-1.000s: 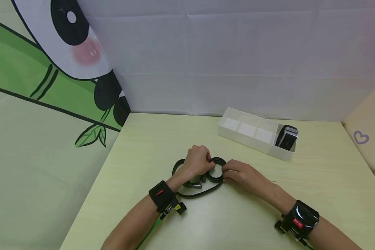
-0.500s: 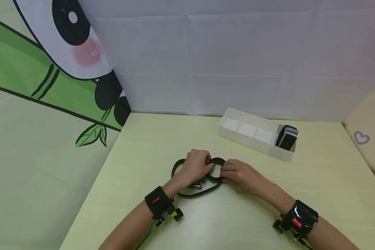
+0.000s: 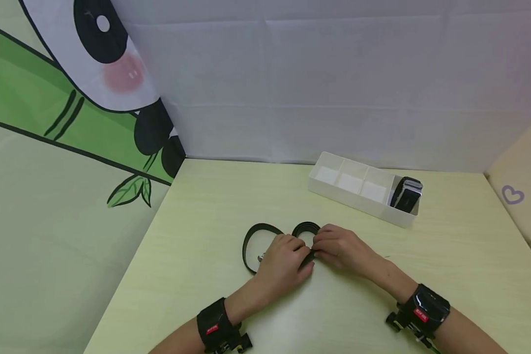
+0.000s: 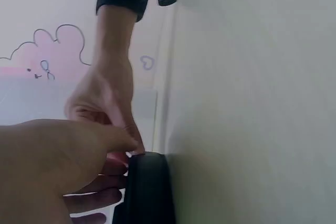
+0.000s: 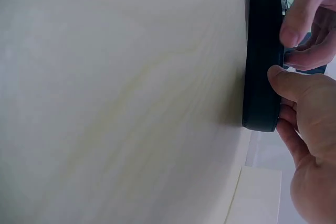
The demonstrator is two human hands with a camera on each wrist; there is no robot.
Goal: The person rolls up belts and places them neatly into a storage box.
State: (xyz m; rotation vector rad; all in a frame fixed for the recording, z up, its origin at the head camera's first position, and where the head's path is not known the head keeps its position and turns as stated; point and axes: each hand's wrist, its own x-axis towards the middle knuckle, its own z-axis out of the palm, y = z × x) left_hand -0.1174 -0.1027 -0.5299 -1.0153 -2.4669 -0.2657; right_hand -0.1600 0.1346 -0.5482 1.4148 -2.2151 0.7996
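Note:
A black belt (image 3: 262, 226) stands on its edge on the table, its right end wound into a small coil (image 3: 307, 227) and the rest in a wide loose loop to the left. A bit of the silver buckle (image 3: 260, 257) shows beside my left hand (image 3: 283, 260), which hides the loop's near part. That hand pinches the belt at the near side of the coil. From the right, my right hand (image 3: 342, 248) holds the coil, thumb on the outside. In the right wrist view both thumbs meet the black band (image 5: 262, 77) close together.
A white divided box (image 3: 354, 196) stands farther back on the table (image 3: 230, 191), slightly right. Its right compartment holds a black rolled strap with silver metal (image 3: 407, 194). A pale cloth wall (image 3: 336, 88) rises behind the table.
My left hand has come from the top of the coil down to its near side, covering most of the buckle. The right hand has hardly moved and keeps hold of the coil.

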